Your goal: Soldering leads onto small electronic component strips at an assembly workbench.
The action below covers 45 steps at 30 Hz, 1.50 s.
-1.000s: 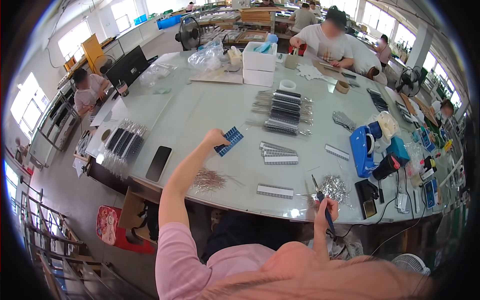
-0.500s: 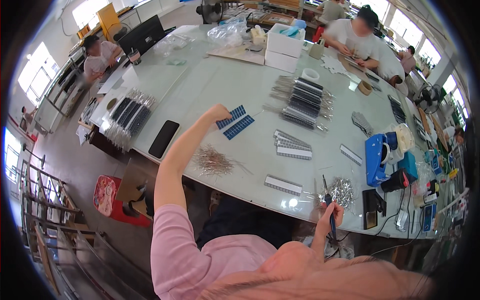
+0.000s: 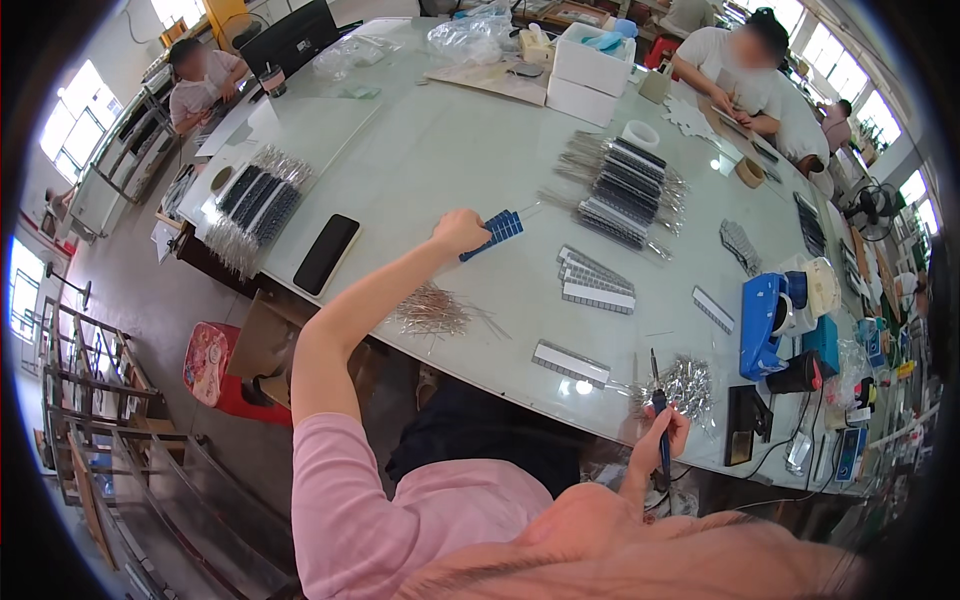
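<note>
Blue strips: We see the small blue strips (image 3: 505, 227) with pale lines on the worktop (image 3: 420, 165), out past the near edge. They lie against the left hand (image 3: 461, 231), just to the right of its fingers.
Which way they run: Their long way slants, from low left, close to us, up to the right, away from us.
Left fingers: They are bent and touch the left end of the strips. We cannot tell if they pinch them or just press on them.
Nearer hand: The left one, by a lot. The right hand (image 3: 664, 432) is well apart, low on the right, by the near edge.
Right fingers: They are closed around the dark handle of a pen-shaped tool (image 3: 661, 401).
Tool: Its thin tip points away from us and a bit left, so the blue strips are up and to the left of it. A pile of silver wires (image 3: 692, 383) is just to its right.
In between: From the blue strips to the tool, we see a fanned stack of grey and white strips (image 3: 598, 287) and one lone grey and white strip (image 3: 571, 363).
</note>
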Available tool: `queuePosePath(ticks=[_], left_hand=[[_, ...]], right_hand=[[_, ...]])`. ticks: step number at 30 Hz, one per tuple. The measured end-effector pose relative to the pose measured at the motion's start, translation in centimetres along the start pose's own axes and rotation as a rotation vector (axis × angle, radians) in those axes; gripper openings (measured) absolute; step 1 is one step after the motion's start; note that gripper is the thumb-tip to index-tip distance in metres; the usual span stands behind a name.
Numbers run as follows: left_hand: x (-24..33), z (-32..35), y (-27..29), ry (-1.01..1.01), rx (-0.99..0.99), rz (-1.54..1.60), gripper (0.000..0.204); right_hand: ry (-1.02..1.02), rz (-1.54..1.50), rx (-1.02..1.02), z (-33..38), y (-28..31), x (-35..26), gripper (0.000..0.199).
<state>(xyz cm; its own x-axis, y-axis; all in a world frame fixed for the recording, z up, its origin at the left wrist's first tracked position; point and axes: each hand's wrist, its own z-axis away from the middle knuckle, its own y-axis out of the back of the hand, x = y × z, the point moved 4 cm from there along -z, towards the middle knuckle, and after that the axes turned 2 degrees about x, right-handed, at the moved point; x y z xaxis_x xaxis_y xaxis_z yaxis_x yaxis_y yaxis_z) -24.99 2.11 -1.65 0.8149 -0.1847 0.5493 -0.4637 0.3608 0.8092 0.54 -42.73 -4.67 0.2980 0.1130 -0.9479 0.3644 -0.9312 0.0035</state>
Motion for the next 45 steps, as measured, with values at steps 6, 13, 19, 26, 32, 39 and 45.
queuePosePath(ticks=[6,13,19,26,32,39,45], left_hand=[[1.8,1.7,1.0,-0.057,0.111,-0.181,0.055],[2.4,1.0,0.6,0.06,-0.037,-0.26,0.06],[0.3,0.2,0.5,0.044,0.028,-0.128,0.049],[-1.7,0.1,2.4,0.058,0.013,0.032,0.056],[-3.4,0.0,2.0,-0.013,-0.052,0.088,0.035],[-7.9,-3.0,2.1,-0.007,-0.101,0.468,0.025],[-7.2,-3.0,2.2,0.026,-0.142,0.553,0.022]], right_hand=[[0.061,-0.011,-0.037,0.1,-0.1,-0.4,0.007],[0.074,0.002,-0.02,0.2,-0.1,-0.8,0.004],[0.127,-0.001,-0.023,0.1,-0.5,-0.8,0.004],[0.048,-0.048,0.021,0.5,-1.3,-0.9,0.004],[0.006,-0.015,0.065,0.5,-0.4,0.2,0.005],[0.011,-0.05,0.095,-0.6,-1.7,-2.3,0.008],[0.048,-0.07,0.128,-0.9,-2.0,-1.6,0.009]])
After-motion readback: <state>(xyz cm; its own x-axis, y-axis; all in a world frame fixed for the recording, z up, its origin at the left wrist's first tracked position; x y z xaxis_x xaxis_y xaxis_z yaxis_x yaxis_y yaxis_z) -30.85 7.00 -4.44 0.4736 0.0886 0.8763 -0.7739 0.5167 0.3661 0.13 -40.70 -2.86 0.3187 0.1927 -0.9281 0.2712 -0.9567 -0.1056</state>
